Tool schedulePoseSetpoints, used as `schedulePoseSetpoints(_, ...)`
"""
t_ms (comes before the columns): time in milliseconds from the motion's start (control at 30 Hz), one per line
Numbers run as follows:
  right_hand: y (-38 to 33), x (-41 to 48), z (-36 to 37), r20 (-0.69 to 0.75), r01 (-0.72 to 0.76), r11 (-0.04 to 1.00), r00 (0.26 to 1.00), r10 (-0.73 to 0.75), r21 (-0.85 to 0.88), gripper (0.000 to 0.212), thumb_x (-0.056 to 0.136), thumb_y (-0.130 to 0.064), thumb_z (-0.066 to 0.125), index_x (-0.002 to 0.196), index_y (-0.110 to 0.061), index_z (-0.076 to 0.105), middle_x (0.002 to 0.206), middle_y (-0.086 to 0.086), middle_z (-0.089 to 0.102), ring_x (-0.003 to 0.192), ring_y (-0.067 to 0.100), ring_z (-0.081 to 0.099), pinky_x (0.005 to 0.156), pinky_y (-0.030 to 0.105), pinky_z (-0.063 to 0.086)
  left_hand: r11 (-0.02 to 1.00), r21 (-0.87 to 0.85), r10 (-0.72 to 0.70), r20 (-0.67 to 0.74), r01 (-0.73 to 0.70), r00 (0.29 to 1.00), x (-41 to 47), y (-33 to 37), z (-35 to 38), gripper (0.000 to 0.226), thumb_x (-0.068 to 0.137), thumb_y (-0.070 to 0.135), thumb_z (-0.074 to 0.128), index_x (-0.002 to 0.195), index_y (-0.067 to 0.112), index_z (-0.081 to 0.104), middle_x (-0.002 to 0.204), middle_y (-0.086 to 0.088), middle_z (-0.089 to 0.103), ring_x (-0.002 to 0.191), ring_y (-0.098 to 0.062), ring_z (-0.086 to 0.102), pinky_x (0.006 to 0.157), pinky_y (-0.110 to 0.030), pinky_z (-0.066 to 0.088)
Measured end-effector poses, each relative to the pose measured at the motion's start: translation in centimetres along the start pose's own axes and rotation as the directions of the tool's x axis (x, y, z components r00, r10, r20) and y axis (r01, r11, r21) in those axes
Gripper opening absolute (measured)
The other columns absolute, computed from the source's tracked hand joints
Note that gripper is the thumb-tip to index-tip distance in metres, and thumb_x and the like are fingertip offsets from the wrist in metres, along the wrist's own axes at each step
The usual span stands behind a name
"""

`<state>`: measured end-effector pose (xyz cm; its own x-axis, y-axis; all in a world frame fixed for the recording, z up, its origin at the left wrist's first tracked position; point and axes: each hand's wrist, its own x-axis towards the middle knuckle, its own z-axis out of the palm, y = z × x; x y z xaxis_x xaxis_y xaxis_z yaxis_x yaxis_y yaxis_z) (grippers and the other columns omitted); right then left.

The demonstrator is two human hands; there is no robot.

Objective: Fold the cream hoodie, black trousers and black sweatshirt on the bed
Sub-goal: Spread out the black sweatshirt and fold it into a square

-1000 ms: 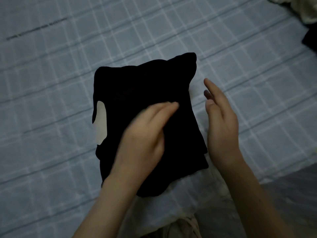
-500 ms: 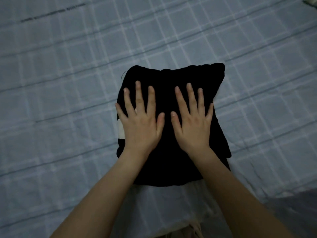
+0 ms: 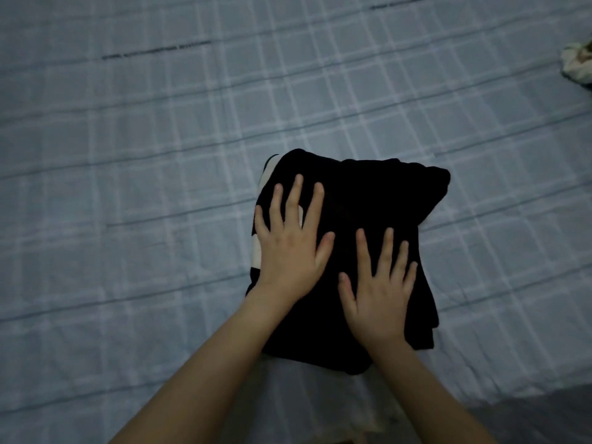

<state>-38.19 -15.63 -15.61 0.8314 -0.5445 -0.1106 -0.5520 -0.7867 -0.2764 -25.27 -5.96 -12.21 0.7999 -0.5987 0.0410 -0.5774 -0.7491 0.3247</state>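
Observation:
A black garment [image 3: 368,200], folded into a compact square bundle with a white patch showing on its left edge, lies on the bed near the front edge. My left hand [image 3: 291,248] lies flat on its left half with fingers spread. My right hand [image 3: 379,290] presses flat on the right half, a little nearer to me. Which black garment it is cannot be told. A cream garment [image 3: 576,60] lies bunched at the far right edge of the view.
The bed [image 3: 144,187] is covered with a light blue checked sheet that spreads wide to the left and behind the bundle. Its front edge runs across the lower right, with dark floor [image 3: 551,408] beyond.
Both hands came down flat on the folded black bundle and stay pressed on it. The right hand has slid nearer to me; the view has shifted left.

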Motion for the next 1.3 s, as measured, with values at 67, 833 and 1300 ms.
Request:
schedulePoseSetpoints(67,0.0,-0.1,-1.1,-0.012,0.013,0.999,1.0,-0.012,0.052,0.07,0.093,-0.055,0.031,0.157,-0.039,0.008,0.166,0.013,0.003,0.149,0.043,0.007,0.116,0.066,0.014,0.961,-0.265,0.052,-0.105,-0.078,0.993,1.2,-2.2,-2.4,0.055,0.093,0.037,0.047,0.146,0.026,0.042,0.148,-0.004,0.044,0.133,-0.029,0.041,0.11,-0.045,0.031)
schedulePoseSetpoints(833,-2.2,2.0,-1.9,-0.063,-0.101,0.956,0.99,0.123,0.275,0.072,0.092,-0.064,0.027,0.157,-0.037,0.008,0.16,0.025,0.012,0.148,0.035,0.012,0.121,0.048,0.012,0.515,-0.784,-0.257,0.246,0.347,0.935,10.1,-9.5,-3.7,0.035,0.096,0.046,0.054,0.102,0.013,0.062,0.09,0.006,0.065,0.078,0.001,0.061,0.073,-0.017,0.045)
schedulePoseSetpoints(1300,6.2,4.0,-4.9,0.267,-0.069,0.764,0.954,-0.138,0.642,0.09,0.074,-0.053,0.079,0.144,-0.063,0.022,0.142,-0.02,0.043,0.114,-0.019,0.048,0.082,0.002,0.044,0.506,-0.794,-0.199,0.271,0.336,0.942,-4.7,-6.0,-1.2,0.098,0.061,0.056,0.08,0.135,0.071,0.018,0.129,0.057,0.025,0.117,0.029,0.033,0.086,-0.002,0.036)
